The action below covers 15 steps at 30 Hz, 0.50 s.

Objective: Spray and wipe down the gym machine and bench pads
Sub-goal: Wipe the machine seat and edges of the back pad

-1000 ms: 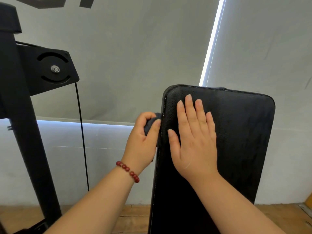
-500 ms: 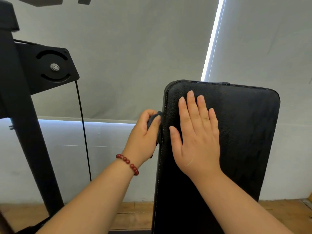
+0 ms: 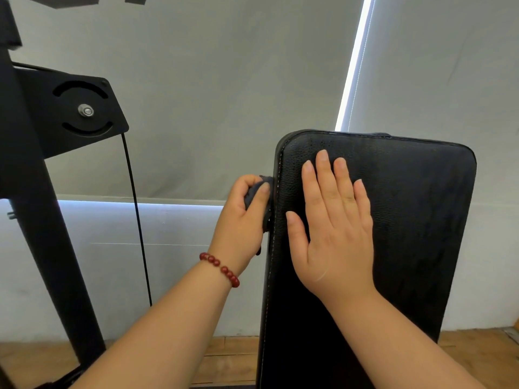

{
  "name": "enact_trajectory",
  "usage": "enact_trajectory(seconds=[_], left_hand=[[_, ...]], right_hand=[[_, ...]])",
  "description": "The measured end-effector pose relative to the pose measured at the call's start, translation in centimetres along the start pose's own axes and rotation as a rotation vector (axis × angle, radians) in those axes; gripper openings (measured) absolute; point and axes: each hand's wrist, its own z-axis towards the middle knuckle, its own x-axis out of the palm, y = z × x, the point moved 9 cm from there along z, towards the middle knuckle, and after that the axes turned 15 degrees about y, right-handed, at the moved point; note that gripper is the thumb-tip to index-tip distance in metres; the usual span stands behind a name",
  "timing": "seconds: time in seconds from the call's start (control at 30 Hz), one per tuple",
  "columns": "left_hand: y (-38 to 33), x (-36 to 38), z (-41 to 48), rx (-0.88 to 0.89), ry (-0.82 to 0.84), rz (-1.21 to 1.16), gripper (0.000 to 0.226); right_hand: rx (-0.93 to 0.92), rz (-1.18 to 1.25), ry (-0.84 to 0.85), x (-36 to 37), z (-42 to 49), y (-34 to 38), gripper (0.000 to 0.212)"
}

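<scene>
A black padded bench back (image 3: 415, 226) stands upright in front of me, its top edge rounded and its left seam stitched in white. My right hand (image 3: 334, 228) lies flat on the pad's face with the fingers straight and pointing up. My left hand (image 3: 241, 223), with a red bead bracelet on the wrist, grips a bunched dark grey cloth (image 3: 257, 192) and holds it against the pad's left side edge. Most of the cloth is hidden inside the fist.
A black machine upright (image 3: 39, 220) with a bolted pivot plate (image 3: 81, 110) stands at the left, a thin black cable (image 3: 137, 220) hanging from it. Grey blinds cover the window behind. Wooden floor (image 3: 224, 357) shows below.
My left hand with the cloth has slid slightly down the pad's left edge. The right hand stays flat on the pad. The view has shifted a little.
</scene>
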Motion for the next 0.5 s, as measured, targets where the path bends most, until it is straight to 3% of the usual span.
enact_trajectory(seconds=[0.17, 0.5], left_hand=[[-2.6, -0.1, 1.9, 0.073, -0.055, -0.02, 0.012], [-1.8, 0.3, -1.1, 0.084, 0.055, 0.149, 0.013]], right_hand=[[-0.012, 0.009, -0.007, -0.1, -0.1, 0.0, 0.057], [-0.001, -0.002, -0.018, 0.0, -0.1, -0.1, 0.057]])
